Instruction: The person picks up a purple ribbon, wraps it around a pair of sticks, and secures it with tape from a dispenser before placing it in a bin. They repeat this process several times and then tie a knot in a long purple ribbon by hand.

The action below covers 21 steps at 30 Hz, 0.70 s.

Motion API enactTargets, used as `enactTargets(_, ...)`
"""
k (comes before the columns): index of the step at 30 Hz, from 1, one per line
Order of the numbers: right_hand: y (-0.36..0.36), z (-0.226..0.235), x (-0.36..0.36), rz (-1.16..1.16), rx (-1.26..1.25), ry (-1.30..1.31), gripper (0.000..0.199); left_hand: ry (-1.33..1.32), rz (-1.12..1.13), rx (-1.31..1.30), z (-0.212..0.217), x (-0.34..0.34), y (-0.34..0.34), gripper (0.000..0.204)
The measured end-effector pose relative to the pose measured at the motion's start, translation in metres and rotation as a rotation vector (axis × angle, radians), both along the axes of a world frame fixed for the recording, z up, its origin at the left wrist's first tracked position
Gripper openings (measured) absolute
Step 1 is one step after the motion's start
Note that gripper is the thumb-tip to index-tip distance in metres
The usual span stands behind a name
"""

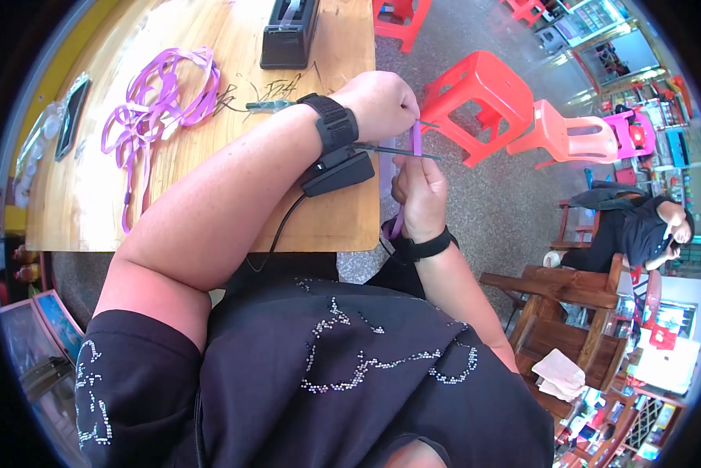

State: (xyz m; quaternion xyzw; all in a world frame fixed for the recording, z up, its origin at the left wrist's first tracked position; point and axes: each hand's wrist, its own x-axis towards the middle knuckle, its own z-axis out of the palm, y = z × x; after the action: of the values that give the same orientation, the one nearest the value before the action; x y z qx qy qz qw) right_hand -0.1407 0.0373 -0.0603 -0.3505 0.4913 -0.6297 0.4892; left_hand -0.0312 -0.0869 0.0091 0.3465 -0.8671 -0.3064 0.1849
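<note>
Past the right edge of the wooden table (343, 226), a short length of purple ribbon (416, 140) runs between my hands. My left hand (383, 105), reaching across from the left, is closed at its upper end. Below it, my right hand (422, 195) has its thumb and fingers pinched on the ribbon, and a purple tail hangs under that hand. Thin dark blades, seemingly scissors (397, 150), stick out across the ribbon; their other end is hidden behind my left hand and wrist. A loose heap of purple ribbon (159, 101) lies on the table.
A black tape dispenser (288, 39), a green pen-like thing (269, 104) and a dark phone (71, 121) are on the table. Red stools (479, 93) and an orange chair (573, 136) stand to the right. Another person (639, 234) sits farther right, near a wooden chair (561, 335).
</note>
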Motion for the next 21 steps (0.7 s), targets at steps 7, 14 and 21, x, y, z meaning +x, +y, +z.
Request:
enactTargets(7,0.011,0.008,-0.004,0.071,-0.001,-0.076,0.024,0.026,-0.003,-0.025,-0.004,0.0,-0.002,0.02)
enactTargets(14,0.019,0.015,-0.007,0.136,0.044,-0.168,0.025,0.025,-0.007,-0.026,-0.004,0.002,-0.001,0.02)
enactTargets(21,0.029,0.047,-0.012,0.188,0.103,-0.325,0.025,0.263,-0.283,-0.218,0.002,0.006,0.012,0.02)
